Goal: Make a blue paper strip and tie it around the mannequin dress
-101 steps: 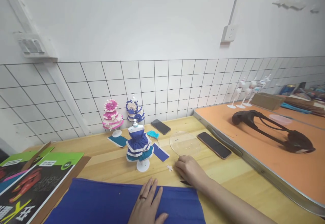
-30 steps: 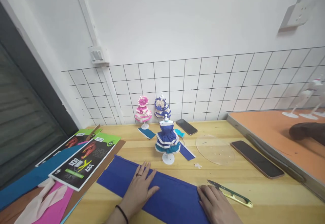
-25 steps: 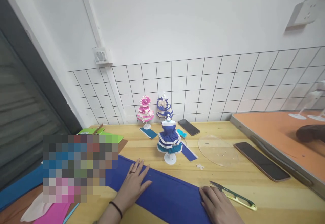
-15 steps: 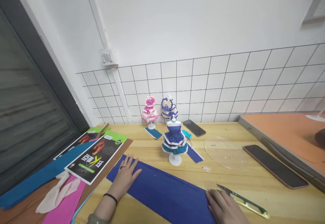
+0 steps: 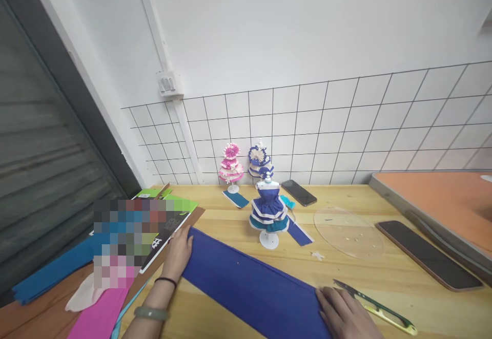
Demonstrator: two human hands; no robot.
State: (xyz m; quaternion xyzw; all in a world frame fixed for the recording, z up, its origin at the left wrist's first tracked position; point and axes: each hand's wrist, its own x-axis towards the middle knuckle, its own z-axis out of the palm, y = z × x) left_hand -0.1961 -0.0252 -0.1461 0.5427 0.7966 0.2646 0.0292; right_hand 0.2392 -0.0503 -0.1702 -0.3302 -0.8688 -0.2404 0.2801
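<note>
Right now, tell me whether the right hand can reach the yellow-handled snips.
Probably yes: the right hand touches the blue sheet, the snips lie right beside it, and nothing visible stands between hand and snips.

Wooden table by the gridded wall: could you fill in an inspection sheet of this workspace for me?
Surface: wooden table, pale and grained; an orange board stands at its right.
Job's things: blue sheet, lying on the table between the hands.
Clutter: snips beside the right hand; blue-and-teal dress on a white stand; clear disc bearing tiny bits; black phone near the wall; pink piece at left.
Hands: left hand at the sheet's left end, right hand at its right end; grip cannot be told.
Cables: nothing seen.
Surroundings: white wall with dark grid lines; dark shutter at left.
</note>
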